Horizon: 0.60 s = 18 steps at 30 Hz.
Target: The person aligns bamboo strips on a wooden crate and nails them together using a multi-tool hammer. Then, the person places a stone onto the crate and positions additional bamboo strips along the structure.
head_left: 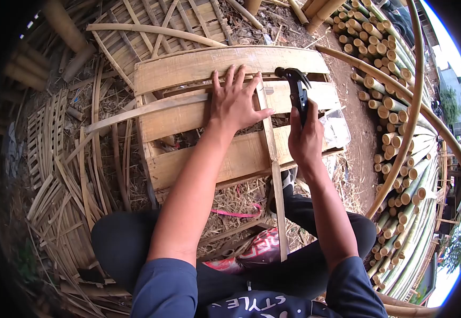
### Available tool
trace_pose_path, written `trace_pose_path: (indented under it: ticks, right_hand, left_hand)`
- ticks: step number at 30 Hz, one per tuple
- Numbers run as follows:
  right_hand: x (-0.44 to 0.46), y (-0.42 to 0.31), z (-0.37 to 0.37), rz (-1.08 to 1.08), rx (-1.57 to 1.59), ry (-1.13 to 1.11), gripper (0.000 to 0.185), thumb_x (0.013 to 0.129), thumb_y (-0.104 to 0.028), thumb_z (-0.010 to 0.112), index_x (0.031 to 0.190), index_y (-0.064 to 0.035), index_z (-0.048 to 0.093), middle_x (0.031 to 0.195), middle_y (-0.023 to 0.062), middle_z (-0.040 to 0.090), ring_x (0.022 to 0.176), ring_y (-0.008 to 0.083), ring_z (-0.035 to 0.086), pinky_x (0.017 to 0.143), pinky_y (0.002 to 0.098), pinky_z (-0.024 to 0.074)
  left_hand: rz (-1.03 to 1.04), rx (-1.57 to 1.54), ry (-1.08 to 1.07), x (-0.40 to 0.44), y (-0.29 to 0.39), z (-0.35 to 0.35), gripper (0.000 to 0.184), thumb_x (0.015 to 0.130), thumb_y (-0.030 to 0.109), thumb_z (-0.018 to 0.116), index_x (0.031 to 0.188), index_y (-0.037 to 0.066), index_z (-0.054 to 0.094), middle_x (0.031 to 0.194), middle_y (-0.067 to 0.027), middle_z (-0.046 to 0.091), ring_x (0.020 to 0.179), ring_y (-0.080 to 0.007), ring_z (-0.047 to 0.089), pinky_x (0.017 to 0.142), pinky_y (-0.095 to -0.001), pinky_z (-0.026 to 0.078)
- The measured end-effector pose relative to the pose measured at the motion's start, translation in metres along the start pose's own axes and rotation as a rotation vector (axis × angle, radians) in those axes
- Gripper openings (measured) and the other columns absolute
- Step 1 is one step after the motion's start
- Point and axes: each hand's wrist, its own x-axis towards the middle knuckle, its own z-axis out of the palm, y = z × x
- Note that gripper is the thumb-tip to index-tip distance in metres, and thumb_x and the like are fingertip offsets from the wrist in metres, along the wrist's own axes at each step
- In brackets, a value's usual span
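Note:
My left hand point(236, 103) lies with spread fingers on the slatted wooden pallet point(209, 159), its fingertips at the top board and its thumb touching a thin bamboo strip point(269, 132). That strip runs across the boards and down over the front edge towards my lap. Another strip point(151, 108) lies across the pallet's left side and ends at my left hand. My right hand point(306, 135) is closed round the handle of a black claw hammer point(297, 93), whose head is above the right part of the pallet. A clear plastic container point(336, 130) sits at the pallet's right edge.
Cut bamboo poles point(400, 143) are stacked at the right, with a long curved pole point(418, 79) in front of them. A bamboo lattice point(161, 26) lies behind the pallet. Loose strips point(66, 212) and straw cover the ground at the left. A red printed bag point(259, 249) lies between my legs.

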Motion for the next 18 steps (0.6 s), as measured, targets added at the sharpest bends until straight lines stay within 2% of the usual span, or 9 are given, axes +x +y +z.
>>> trace_pose_path:
  ticks: [3, 8, 11, 12, 13, 15, 16, 17, 18]
  right_hand:
    - [0.005, 0.014, -0.002, 0.000, -0.251, -0.317, 0.024, 0.104, -0.015, 0.055, 0.122, -0.0016, 0.048, 0.076, 0.0253, 0.066, 0.066, 0.0450, 0.066, 0.056, 0.0519, 0.0469]
    - [-0.002, -0.003, -0.002, -0.074, 0.010, 0.068, 0.021, 0.103, -0.010, 0.055, 0.120, -0.0016, 0.047, 0.077, 0.0259, 0.066, 0.067, 0.0466, 0.066, 0.055, 0.0512, 0.0470]
    - [0.010, 0.004, -0.006, 0.003, -0.247, -0.268, 0.020, 0.102, -0.013, 0.059, 0.114, -0.0006, 0.049, 0.068, 0.0251, 0.064, 0.063, 0.0470, 0.066, 0.053, 0.0528, 0.0462]
    - [0.009, 0.002, -0.009, -0.038, -0.222, -0.201, 0.019, 0.102, -0.014, 0.059, 0.111, -0.0003, 0.050, 0.063, 0.0246, 0.062, 0.061, 0.0462, 0.066, 0.052, 0.0529, 0.0459]
    - [0.010, -0.005, -0.015, -0.009, -0.154, -0.151, 0.021, 0.102, -0.014, 0.059, 0.115, -0.0004, 0.049, 0.068, 0.0250, 0.064, 0.063, 0.0447, 0.067, 0.053, 0.0517, 0.0470]
    - [0.004, -0.010, -0.013, -0.083, -0.005, 0.063, 0.024, 0.102, -0.014, 0.059, 0.119, -0.0004, 0.048, 0.075, 0.0254, 0.066, 0.065, 0.0435, 0.068, 0.054, 0.0504, 0.0481]
    - [0.001, -0.006, -0.012, -0.065, -0.017, 0.058, 0.027, 0.102, -0.013, 0.058, 0.122, -0.0004, 0.047, 0.079, 0.0252, 0.067, 0.067, 0.0452, 0.067, 0.056, 0.0509, 0.0486]
    - [0.001, 0.004, -0.009, -0.115, -0.092, -0.004, 0.025, 0.102, -0.014, 0.058, 0.120, -0.0008, 0.047, 0.076, 0.0252, 0.066, 0.067, 0.0471, 0.066, 0.056, 0.0518, 0.0483]
    - [0.003, 0.009, -0.009, -0.061, -0.198, -0.149, 0.025, 0.102, -0.015, 0.058, 0.120, -0.0012, 0.047, 0.076, 0.0253, 0.066, 0.067, 0.0479, 0.066, 0.056, 0.0523, 0.0482]
  left_hand:
    - [0.003, -0.026, 0.059, 0.000, 0.000, 0.012, 0.103, 0.071, 0.080, 0.067, 0.154, 0.023, 0.046, 0.159, -0.0202, 0.040, 0.151, -0.0370, 0.028, 0.121, -0.0673, 0.011]
    - [-0.002, -0.020, -0.007, -0.001, 0.000, 0.001, 0.105, 0.072, 0.079, 0.068, 0.155, 0.021, 0.044, 0.160, -0.0204, 0.038, 0.152, -0.0365, 0.027, 0.122, -0.0653, 0.008]
    - [-0.001, -0.038, 0.041, -0.001, 0.001, 0.006, 0.102, 0.072, 0.078, 0.069, 0.155, 0.022, 0.044, 0.159, -0.0205, 0.040, 0.151, -0.0368, 0.029, 0.122, -0.0647, 0.010]
    - [-0.004, -0.028, 0.021, -0.001, 0.000, 0.008, 0.103, 0.073, 0.079, 0.067, 0.156, 0.023, 0.043, 0.159, -0.0205, 0.040, 0.152, -0.0370, 0.028, 0.122, -0.0641, 0.011]
    - [-0.003, -0.015, 0.021, 0.003, -0.001, 0.006, 0.103, 0.073, 0.080, 0.066, 0.156, 0.022, 0.043, 0.159, -0.0205, 0.039, 0.152, -0.0371, 0.028, 0.122, -0.0638, 0.010]
    - [-0.005, 0.007, -0.003, 0.000, -0.001, 0.004, 0.104, 0.073, 0.080, 0.066, 0.156, 0.022, 0.043, 0.160, -0.0206, 0.039, 0.152, -0.0373, 0.027, 0.123, -0.0633, 0.009]
    - [0.001, -0.006, 0.004, 0.000, -0.001, 0.005, 0.103, 0.074, 0.079, 0.066, 0.155, 0.021, 0.043, 0.160, -0.0206, 0.039, 0.152, -0.0374, 0.027, 0.123, -0.0631, 0.009]
    - [0.001, -0.026, 0.013, 0.000, 0.000, 0.005, 0.102, 0.074, 0.079, 0.067, 0.155, 0.021, 0.043, 0.159, -0.0206, 0.039, 0.152, -0.0374, 0.027, 0.123, -0.0633, 0.010]
    - [0.000, -0.047, 0.022, -0.001, 0.001, 0.005, 0.102, 0.074, 0.078, 0.067, 0.155, 0.022, 0.043, 0.159, -0.0205, 0.040, 0.152, -0.0373, 0.028, 0.123, -0.0634, 0.010]
